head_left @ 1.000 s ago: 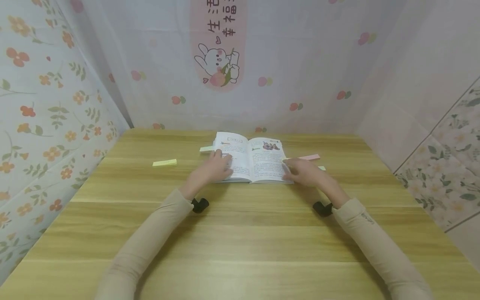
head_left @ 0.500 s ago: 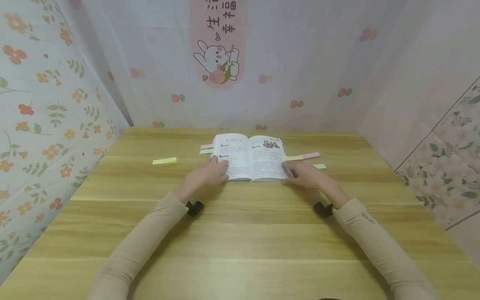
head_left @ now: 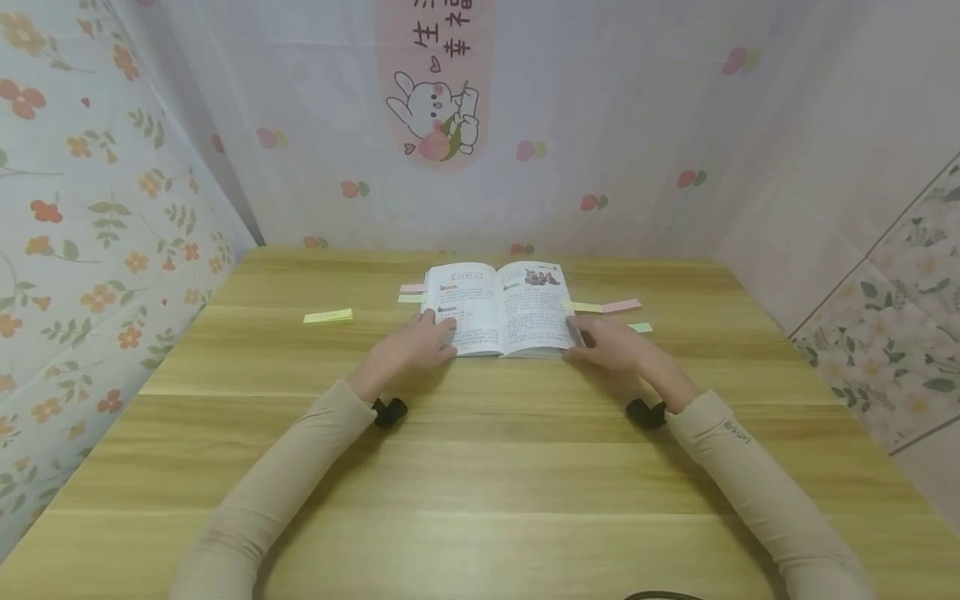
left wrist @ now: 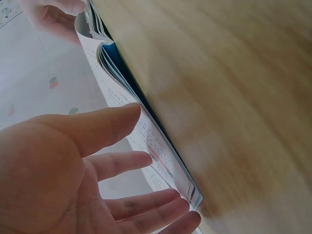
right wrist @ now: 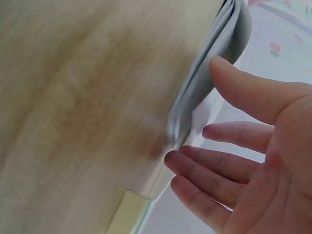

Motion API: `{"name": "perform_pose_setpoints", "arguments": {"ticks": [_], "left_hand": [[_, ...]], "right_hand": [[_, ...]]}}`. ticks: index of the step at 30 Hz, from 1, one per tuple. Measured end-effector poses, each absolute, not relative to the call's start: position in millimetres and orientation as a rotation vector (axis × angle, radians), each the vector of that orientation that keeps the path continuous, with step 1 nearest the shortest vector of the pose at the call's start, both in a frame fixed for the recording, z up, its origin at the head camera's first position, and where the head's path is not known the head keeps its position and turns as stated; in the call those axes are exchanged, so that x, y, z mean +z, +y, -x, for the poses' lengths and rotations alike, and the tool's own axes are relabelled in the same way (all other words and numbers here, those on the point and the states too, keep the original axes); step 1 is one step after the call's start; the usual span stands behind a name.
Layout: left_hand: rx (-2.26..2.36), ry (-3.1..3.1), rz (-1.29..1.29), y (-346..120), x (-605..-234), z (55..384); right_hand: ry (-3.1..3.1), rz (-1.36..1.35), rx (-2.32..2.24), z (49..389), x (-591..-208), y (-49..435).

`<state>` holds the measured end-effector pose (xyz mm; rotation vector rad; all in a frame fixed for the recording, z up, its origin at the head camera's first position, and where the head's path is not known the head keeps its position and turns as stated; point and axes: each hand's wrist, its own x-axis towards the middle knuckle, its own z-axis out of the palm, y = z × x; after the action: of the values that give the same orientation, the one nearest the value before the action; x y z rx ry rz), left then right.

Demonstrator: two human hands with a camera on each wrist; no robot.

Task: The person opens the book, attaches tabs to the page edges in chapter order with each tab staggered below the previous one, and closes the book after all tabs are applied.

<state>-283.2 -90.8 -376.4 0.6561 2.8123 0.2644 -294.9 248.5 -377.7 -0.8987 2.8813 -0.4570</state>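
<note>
Now | left hand (head_left: 420,343) shifted outward at book (head_left: 487,312) | left pink tab (head_left: 412,288) showing

Plenty of room down the middle: between the left sleeve (head_left: 292,483) and the right sleeve (head_left: 757,483), bare counter (head_left: 480,483) runs up to the near edge of the book (head_left: 480,321), with only a dark curved rim (head_left: 663,595) poking in at the bottom. The black wrist mounts (head_left: 389,412) jut inward, narrowing that lane. Left hand (head_left: 420,342) bars the near left corner, right hand (head_left: 609,342) the near right; the way onto the pages lies between. Behind, a thin band of counter, then the curtain (head_left: 525,208). Gap on the left, before the yellow strip (head_left: 327,317); on the right, a pink strip (head_left: 622,306) and a green strip (head_left: 641,327) crowd the side.
</note>
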Motion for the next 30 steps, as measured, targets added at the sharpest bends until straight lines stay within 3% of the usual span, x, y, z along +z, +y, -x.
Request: {"name": "perform_pose_setpoints", "arguments": {"ticks": [30], "left_hand": [[0.232, 2.808, -0.677, -91, -375, 281]], "right_hand": [[2.774, 0.755, -1.062, 290, -357, 244]]}}
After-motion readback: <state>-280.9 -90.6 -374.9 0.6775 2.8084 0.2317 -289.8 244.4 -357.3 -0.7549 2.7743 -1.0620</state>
